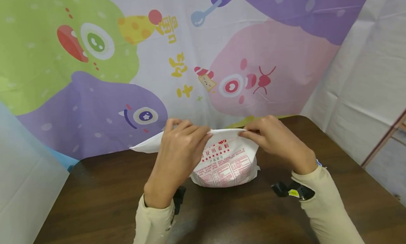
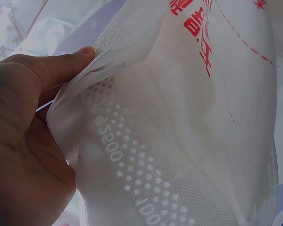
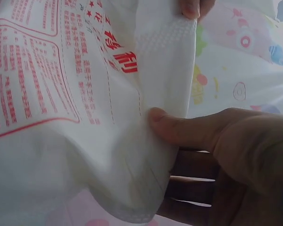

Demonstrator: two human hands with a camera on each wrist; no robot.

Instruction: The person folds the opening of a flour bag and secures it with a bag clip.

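Observation:
A white flour bag point(image 1: 225, 164) with red Chinese print stands on the table, its lower part bulging. My left hand point(image 1: 182, 149) pinches the top edge near its left side, and a white flap point(image 1: 147, 144) sticks out past that hand. With thumb in front and fingers behind, my right hand point(image 1: 276, 138) pinches the same edge at the right corner. In the left wrist view, thin bag material point(image 2: 193, 117) with embossed dots and numbers is bunched under the thumb point(image 2: 87, 51). The right wrist view shows the right thumb point(image 3: 165, 125) on the bag's front.
The dark brown wooden table point(image 1: 104, 201) carries the bag near its back edge. Behind it hangs a cloth backdrop point(image 1: 190, 106) with cartoon monsters. A pale cloth wall point(image 1: 358, 71) closes the right side. Dark cameras point(image 1: 295, 190) are strapped to both wrists.

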